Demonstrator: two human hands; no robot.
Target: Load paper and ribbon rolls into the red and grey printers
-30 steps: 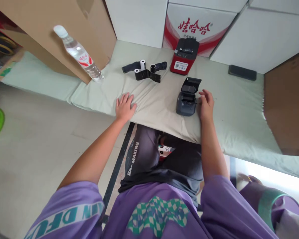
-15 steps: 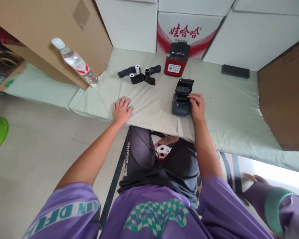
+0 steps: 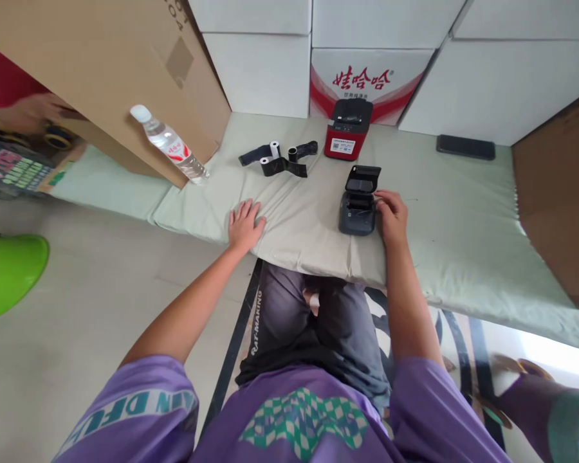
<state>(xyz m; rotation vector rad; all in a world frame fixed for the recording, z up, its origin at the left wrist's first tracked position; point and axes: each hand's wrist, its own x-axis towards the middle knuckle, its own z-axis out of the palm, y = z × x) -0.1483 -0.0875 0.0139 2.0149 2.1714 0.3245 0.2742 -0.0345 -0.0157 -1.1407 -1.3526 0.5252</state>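
A small dark portable label printer (image 3: 357, 222) sits on the pale green cover near its front edge, its lid (image 3: 365, 173) raised. My right hand (image 3: 393, 215) is at the printer's right side, fingers bent together with their tips against or just beside the casing. Whatever may be between those fingertips is too small to make out. Palm down on the cover, my left hand (image 3: 245, 225) lies with its fingers spread, holding nothing. Beyond it are several partly unwound rolls of black ribbon (image 3: 284, 166). A red and black printer (image 3: 347, 132) stands behind the dark one.
A clear water bottle (image 3: 176, 151) leans left beside a large cardboard box (image 3: 139, 83). White cartons (image 3: 260, 71) line the back. At the right are a flat black object (image 3: 466, 146) and another cardboard box (image 3: 564, 180). A person's hand (image 3: 41, 112) shows at far left.
My right hand has drawn back from the printer's open compartment to its right side, fingers now more curled. My left hand stays flat. The whole view has shifted, and another person's hand appears at far left.
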